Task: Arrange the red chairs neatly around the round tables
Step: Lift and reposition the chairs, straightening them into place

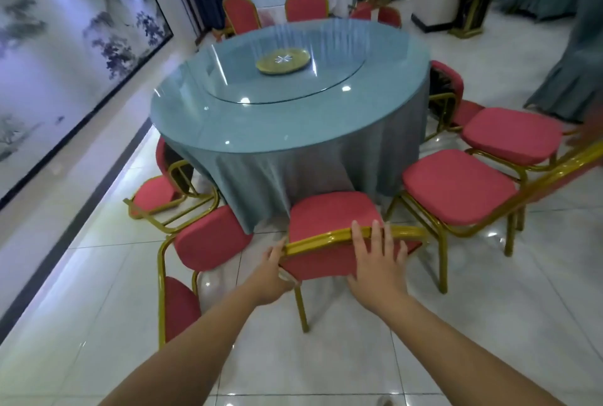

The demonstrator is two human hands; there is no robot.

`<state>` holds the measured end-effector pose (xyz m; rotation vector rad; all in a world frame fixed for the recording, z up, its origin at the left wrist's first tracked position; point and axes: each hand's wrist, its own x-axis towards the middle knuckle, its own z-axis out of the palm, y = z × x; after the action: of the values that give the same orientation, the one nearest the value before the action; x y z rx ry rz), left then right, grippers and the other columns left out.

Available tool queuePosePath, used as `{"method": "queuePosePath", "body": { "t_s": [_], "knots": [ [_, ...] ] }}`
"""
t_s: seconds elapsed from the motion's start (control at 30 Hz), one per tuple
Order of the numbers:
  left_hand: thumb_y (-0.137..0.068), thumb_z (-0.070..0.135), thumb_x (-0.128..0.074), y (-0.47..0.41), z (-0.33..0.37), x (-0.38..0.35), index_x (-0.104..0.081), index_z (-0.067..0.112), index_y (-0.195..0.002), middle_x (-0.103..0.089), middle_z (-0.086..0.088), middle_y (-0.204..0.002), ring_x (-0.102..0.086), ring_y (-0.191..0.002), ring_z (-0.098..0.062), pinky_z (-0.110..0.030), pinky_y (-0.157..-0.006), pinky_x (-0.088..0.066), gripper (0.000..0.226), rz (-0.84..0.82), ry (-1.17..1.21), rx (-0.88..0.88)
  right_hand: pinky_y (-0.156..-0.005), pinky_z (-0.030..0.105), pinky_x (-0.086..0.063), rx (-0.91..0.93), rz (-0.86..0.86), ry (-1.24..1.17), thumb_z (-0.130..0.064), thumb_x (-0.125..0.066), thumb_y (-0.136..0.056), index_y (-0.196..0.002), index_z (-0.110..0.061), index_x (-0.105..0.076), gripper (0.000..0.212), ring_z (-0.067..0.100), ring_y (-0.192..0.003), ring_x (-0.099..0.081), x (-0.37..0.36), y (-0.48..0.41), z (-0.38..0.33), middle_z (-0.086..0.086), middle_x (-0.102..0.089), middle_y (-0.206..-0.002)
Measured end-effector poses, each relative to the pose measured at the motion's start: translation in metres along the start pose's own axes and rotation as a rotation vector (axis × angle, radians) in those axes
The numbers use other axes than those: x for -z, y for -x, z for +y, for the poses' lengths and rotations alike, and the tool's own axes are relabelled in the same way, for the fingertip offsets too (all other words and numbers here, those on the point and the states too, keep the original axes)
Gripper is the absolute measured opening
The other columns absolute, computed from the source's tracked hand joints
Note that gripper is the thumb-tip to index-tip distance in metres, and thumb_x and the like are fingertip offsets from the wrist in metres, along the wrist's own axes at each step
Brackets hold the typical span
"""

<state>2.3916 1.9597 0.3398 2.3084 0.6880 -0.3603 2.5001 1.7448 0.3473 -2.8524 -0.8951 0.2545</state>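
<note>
The left hand point(275, 272) curls round the left edge of the back of the red chair point(329, 210), gripping it. The right hand point(375, 262) lies flat against the back pad, fingers straight and spread. The chair's seat meets the cloth at the near edge of the round bench point(277, 121).

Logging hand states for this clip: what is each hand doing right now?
Left hand: grips the left edge of the chair back.
Right hand: open, flat against the chair back.

The chairs point(456, 187) are showing red pads on gold frames, the table point(293, 125) is wearing a teal cloth point(293, 177), and the floor point(326, 356) is showing white tiles.
</note>
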Motion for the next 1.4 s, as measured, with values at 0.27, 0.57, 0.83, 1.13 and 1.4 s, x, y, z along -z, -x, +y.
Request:
{"method": "queuePosePath", "body": {
  "t_s": [0.27,0.57,0.83,1.13,1.4],
  "knots": [
    [-0.089,0.028,-0.056,0.113,-0.168,0.015,0.005,0.047,-0.151,0.010,-0.002,-0.165,0.013,-0.151,-0.029,-0.059,-0.118,0.005,0.089,0.041,-0.495,0.059,-0.118,0.056,-0.005,0.326,-0.104,0.009,-0.050,-0.043,-0.092,-0.155,-0.033,-0.008,0.074,0.025,-0.151,0.006,-0.059,0.052,-0.183,0.002,0.004,-0.165],
    [-0.089,0.032,-0.055,0.227,-0.336,0.038,0.003,0.042,-0.154,0.012,-0.006,-0.165,0.015,-0.150,-0.033,-0.057,-0.118,0.008,0.088,0.043,-0.394,0.349,-0.119,0.054,-0.003,0.272,-0.431,0.129,-0.055,-0.038,-0.096,-0.155,-0.031,0.013,0.082,0.027,-0.152,0.008,-0.136,0.087,-0.295,0.005,0.012,-0.165],
    [-0.091,0.032,-0.054,0.220,-0.410,0.086,0.005,0.042,-0.154,0.015,-0.005,-0.165,0.019,-0.150,-0.031,-0.055,-0.117,0.013,0.086,0.101,-0.318,0.449,-0.120,0.052,-0.009,0.325,-0.574,0.142,-0.056,-0.039,-0.096,-0.157,-0.029,0.007,0.081,0.026,-0.152,0.006,-0.184,0.050,-0.402,0.003,0.011,-0.165],
    [-0.091,0.028,-0.054,0.137,-0.484,0.190,-0.001,0.041,-0.154,0.008,-0.004,-0.166,0.013,-0.151,-0.029,-0.055,-0.116,0.012,0.083,-0.060,-0.466,0.444,-0.116,0.050,-0.022,0.069,-0.678,-0.083,-0.052,-0.042,-0.095,-0.157,-0.025,-0.007,0.077,0.026,-0.151,-0.008,-0.236,-0.055,-0.493,0.005,-0.002,-0.165],
    [-0.092,0.034,-0.053,0.044,-0.509,0.266,-0.005,0.039,-0.156,0.003,-0.006,-0.166,0.008,-0.152,-0.029,-0.057,-0.119,0.003,0.080,-0.190,-0.588,0.293,-0.117,0.050,-0.020,-0.079,-0.650,-0.151,-0.052,-0.045,-0.093,-0.157,-0.026,-0.006,0.080,0.027,-0.151,-0.006,-0.217,-0.115,-0.500,0.005,-0.001,-0.166]
  ]
}}
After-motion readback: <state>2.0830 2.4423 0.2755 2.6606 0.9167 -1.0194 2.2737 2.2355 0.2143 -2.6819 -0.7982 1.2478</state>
